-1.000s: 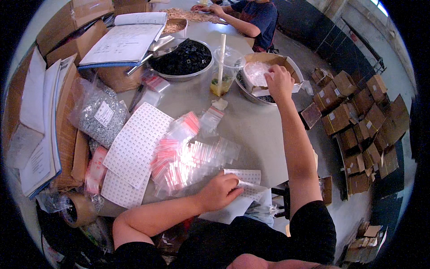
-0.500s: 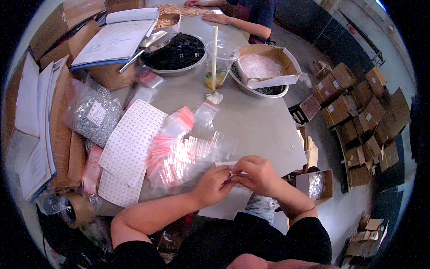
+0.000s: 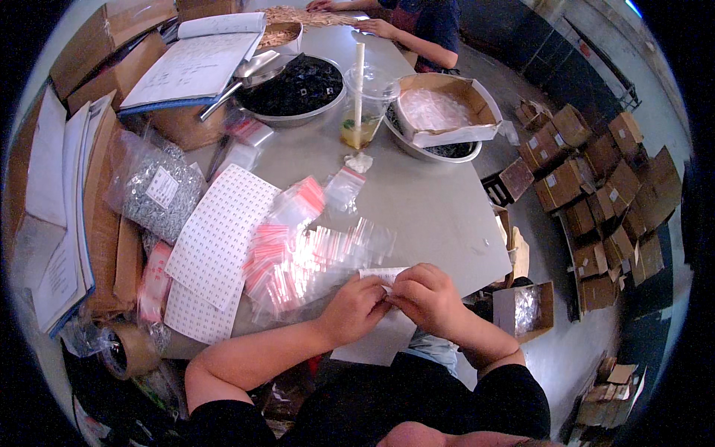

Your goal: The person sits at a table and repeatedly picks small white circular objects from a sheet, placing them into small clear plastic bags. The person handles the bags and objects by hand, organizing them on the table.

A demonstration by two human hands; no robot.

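Note:
A white sheet of printed stickers (image 3: 380, 344) lies under my hands at the near table edge. Its printed far end (image 3: 381, 273) shows just beyond my fingers. My left hand (image 3: 353, 305) is closed on the sheet's left side. My right hand (image 3: 426, 298) is pinched right beside it, fingertips almost meeting the left ones. A small white bit shows between them; what the right fingertips grip is hidden. Left of and beyond my hands spreads a pile of small clear zip bags (image 3: 298, 257) with red strips. Further left are more sticker sheets (image 3: 222, 223), overlapping each other.
A clear bag of metal parts (image 3: 158, 186) sits at left beside cardboard boxes. Farther back stand a bowl of black parts (image 3: 294, 93), a cup with a straw (image 3: 359, 127) and an open carton (image 3: 447, 112) on another bowl. Across the table, a person's hands (image 3: 378, 28) work near wooden pieces.
My right hand has shifted slightly, baring more of the printed end of the sheet. The other person's nearer hand has moved to the right and back.

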